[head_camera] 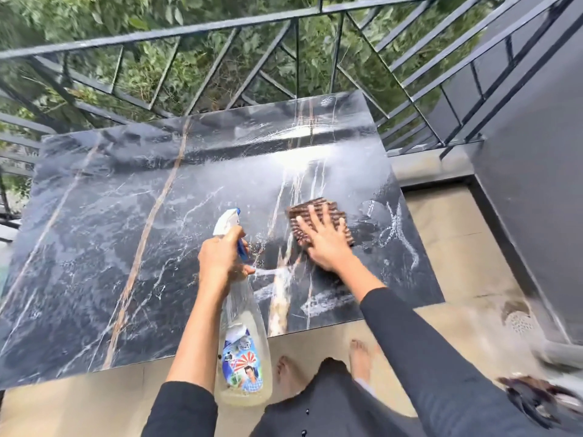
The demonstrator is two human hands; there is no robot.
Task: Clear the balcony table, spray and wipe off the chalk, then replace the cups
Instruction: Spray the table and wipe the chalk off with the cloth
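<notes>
The black marble table (94, 247) has gold and white veins, and its top looks wet and streaked. White chalk marks (397, 228) show near its right edge. My left hand (220, 257) grips the neck of a clear spray bottle (241, 351) with a white and blue nozzle, held above the table's near edge. My right hand (325, 241) presses flat, fingers spread, on a folded brown striped cloth (315, 212) lying on the table's right half. No cups are in view.
A black metal railing (220, 67) runs behind and to the right of the table, with green foliage beyond. A dark wall (536, 184) rises at the right. My bare feet (290, 376) stand on the beige tiled floor. A blurred dark object (536, 395) lies at the lower right.
</notes>
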